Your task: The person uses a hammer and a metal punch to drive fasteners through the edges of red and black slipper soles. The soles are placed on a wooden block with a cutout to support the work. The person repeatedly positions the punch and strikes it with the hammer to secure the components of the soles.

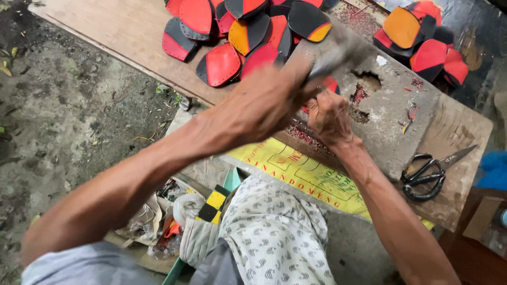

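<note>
The left hand [264, 103] is clenched tight around the handle of a hammer [332, 59], whose blurred head hangs over a grey stone slab [391, 113] on the wooden table [127, 31]. Just beside it, the right hand [328, 117] presses down on the slab with fingers curled; a sliver of a red piece [331, 83] shows above them, but whether the fingers actually pinch it cannot be made out. The slab is pitted, with red crumbs in its holes. Behind the hands lies a heap of red, black and orange cut pieces [237, 37], and a second, smaller heap [422, 42] sits at the far right. Black-handled scissors [428, 171] rest on the table near the slab's right edge. A yellow printed sheet [301, 174] lies under the slab, above the person's patterned trousers [274, 237].
</note>
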